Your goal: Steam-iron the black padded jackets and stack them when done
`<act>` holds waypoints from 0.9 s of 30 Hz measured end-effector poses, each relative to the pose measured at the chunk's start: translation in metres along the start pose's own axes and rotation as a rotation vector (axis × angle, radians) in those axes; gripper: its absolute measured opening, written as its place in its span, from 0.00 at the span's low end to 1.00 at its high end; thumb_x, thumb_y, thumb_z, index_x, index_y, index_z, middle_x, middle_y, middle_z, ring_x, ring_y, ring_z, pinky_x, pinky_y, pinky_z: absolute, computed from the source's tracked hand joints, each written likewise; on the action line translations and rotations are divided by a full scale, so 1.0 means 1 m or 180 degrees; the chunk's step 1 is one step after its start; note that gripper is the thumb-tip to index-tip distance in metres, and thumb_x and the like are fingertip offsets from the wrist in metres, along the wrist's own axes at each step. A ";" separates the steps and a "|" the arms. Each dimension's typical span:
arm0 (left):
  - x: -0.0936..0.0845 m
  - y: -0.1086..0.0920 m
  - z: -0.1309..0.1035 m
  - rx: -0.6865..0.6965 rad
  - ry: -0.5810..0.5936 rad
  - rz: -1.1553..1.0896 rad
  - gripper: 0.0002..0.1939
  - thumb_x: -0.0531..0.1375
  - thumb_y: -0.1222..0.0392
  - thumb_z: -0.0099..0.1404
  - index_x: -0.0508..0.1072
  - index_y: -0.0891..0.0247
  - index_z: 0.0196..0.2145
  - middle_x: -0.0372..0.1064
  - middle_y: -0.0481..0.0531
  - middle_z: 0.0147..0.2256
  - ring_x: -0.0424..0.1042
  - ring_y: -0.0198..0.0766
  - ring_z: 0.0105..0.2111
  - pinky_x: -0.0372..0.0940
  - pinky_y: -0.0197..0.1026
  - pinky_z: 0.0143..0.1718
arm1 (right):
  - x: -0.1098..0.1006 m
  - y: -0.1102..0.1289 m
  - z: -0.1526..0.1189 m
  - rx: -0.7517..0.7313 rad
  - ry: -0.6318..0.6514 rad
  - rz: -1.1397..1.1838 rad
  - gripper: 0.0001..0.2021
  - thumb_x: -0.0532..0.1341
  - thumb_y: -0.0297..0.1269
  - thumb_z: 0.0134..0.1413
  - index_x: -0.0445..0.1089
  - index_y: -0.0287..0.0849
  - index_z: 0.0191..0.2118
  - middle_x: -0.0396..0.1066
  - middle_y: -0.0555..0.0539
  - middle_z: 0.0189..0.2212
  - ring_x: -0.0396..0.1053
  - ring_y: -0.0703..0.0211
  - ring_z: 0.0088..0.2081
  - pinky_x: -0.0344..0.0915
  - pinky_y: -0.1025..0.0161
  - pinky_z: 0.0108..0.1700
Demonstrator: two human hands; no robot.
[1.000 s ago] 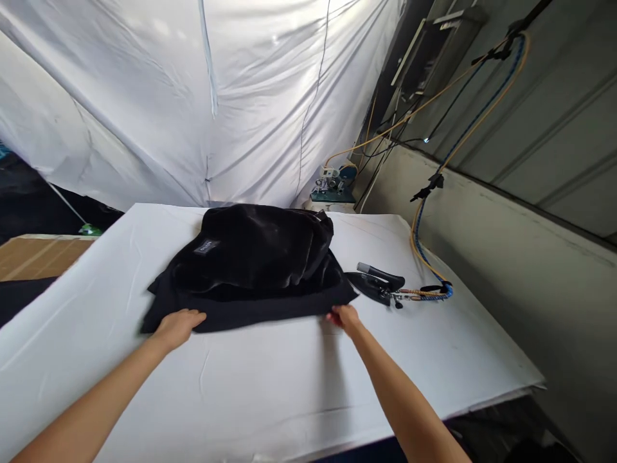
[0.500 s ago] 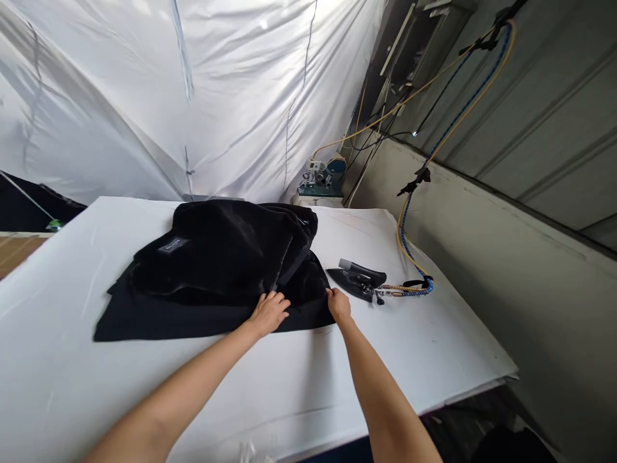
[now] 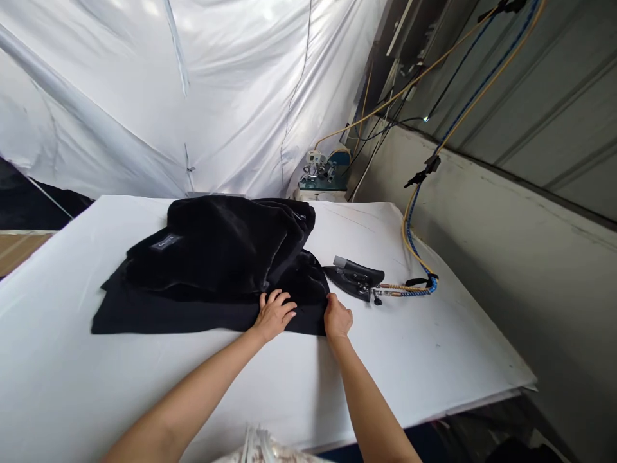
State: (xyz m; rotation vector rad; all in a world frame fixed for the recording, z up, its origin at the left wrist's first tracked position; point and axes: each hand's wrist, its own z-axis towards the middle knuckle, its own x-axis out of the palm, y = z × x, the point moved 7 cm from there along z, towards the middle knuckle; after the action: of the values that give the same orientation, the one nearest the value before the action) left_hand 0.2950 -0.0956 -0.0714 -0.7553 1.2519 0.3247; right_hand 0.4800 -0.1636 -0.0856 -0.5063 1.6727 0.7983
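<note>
A black garment (image 3: 226, 251) with a plush, fuzzy lining lies bunched up in the middle of the white table, and a small label (image 3: 166, 242) shows on its left part. Its smooth near edge is spread flat towards me. My left hand (image 3: 275, 314) rests on that edge with the fingers spread. To the right, my right hand (image 3: 338, 317) is closed on the garment's right edge, the cloth pinched between thumb and fingers. Just beyond my right hand lies a black iron (image 3: 355, 278), its tip close to the garment.
The white-covered table (image 3: 409, 360) stretches out on all sides of the garment. From the iron a blue and orange hose (image 3: 409, 222) rises to the upper right. A small machine (image 3: 322, 170) stands behind the table, beside white sheeting (image 3: 231, 96) and a wall (image 3: 506, 212).
My right hand has moved slightly nearer to me, still on the garment's edge. My left hand has shifted a little right, its fingers more spread. The camera view has shifted slightly.
</note>
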 end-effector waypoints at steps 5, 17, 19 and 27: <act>0.014 -0.002 0.009 -0.0276 0.0271 0.0151 0.28 0.51 0.43 0.59 0.52 0.38 0.57 0.47 0.47 0.61 0.38 0.60 0.59 0.35 0.72 0.50 | -0.005 -0.002 0.000 -0.0349 -0.0195 -0.0162 0.16 0.46 0.34 0.59 0.67 0.51 0.48 0.69 0.43 0.36 0.57 0.51 0.45 0.46 0.56 0.47; 0.023 0.001 0.014 -0.0441 0.0569 0.0255 0.35 0.51 0.36 0.55 0.45 0.36 0.59 0.36 0.44 0.63 0.35 0.67 0.59 0.28 0.76 0.48 | -0.087 0.004 0.029 -0.0811 -0.0780 -0.0037 0.20 0.51 0.36 0.56 0.59 0.46 0.55 0.61 0.40 0.45 0.55 0.47 0.48 0.51 0.56 0.47; 0.021 0.001 0.013 -0.0440 0.0531 0.0256 0.34 0.51 0.36 0.55 0.45 0.36 0.59 0.36 0.44 0.63 0.35 0.66 0.59 0.29 0.76 0.49 | -0.115 0.007 0.055 -0.0955 -0.0852 -0.0287 0.23 0.56 0.43 0.53 0.60 0.44 0.54 0.60 0.39 0.49 0.53 0.45 0.50 0.51 0.55 0.48; 0.020 -0.002 0.013 -0.0445 0.0448 0.0194 0.34 0.51 0.37 0.56 0.47 0.38 0.59 0.37 0.43 0.63 0.35 0.62 0.60 0.28 0.73 0.51 | -0.089 0.011 0.130 -0.1197 0.1317 -0.0777 0.27 0.55 0.61 0.44 0.69 0.44 0.42 0.71 0.44 0.36 0.66 0.53 0.38 0.57 0.64 0.34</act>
State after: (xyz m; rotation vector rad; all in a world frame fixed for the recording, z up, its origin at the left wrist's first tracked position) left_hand 0.3117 -0.0912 -0.0876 -0.8726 1.3973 0.4180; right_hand 0.5823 -0.0679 -0.0113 -1.1805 1.7900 0.8695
